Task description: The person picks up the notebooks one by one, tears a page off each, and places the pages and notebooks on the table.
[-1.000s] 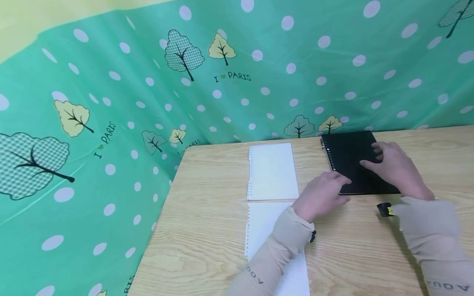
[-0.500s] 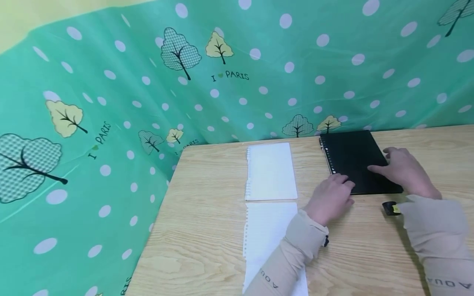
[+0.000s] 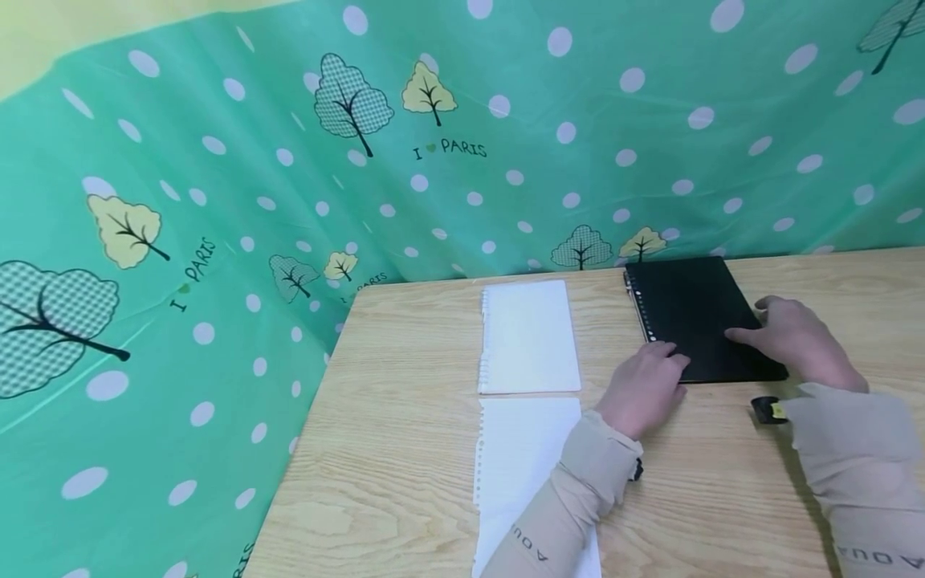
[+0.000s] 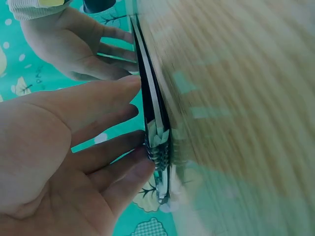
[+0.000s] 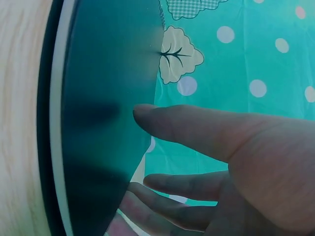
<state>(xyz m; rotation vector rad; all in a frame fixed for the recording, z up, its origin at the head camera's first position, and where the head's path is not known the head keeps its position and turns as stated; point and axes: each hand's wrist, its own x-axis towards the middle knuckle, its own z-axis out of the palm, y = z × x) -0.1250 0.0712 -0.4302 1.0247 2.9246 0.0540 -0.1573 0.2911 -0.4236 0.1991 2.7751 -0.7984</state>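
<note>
A black spiral-bound notebook (image 3: 704, 313) lies closed at the back right of the table, its binding on the left. My left hand (image 3: 643, 387) is at its near left corner, fingers loosely bent. The left wrist view shows those fingertips (image 4: 142, 164) right at the coiled binding (image 4: 158, 152), with the thumb near the cover's edge. Across the notebook, my right hand (image 3: 804, 341) is at the right edge. In the right wrist view its thumb (image 5: 162, 120) extends over the dark cover (image 5: 106, 78), while the other fingers reach along the edge, partly hidden behind it.
A white sheet or pad (image 3: 531, 337) with a fringed left side lies left of the notebook. Nearer is a lined, hole-punched sheet (image 3: 520, 449), partly covered by the left sleeve (image 3: 571, 498). A green patterned cloth (image 3: 462, 185) hangs along the table's back and left.
Both hands have shifted slightly right and nearer me; the right hand has drawn back from over the cover to the notebook's right edge. The notebook stays in place.
</note>
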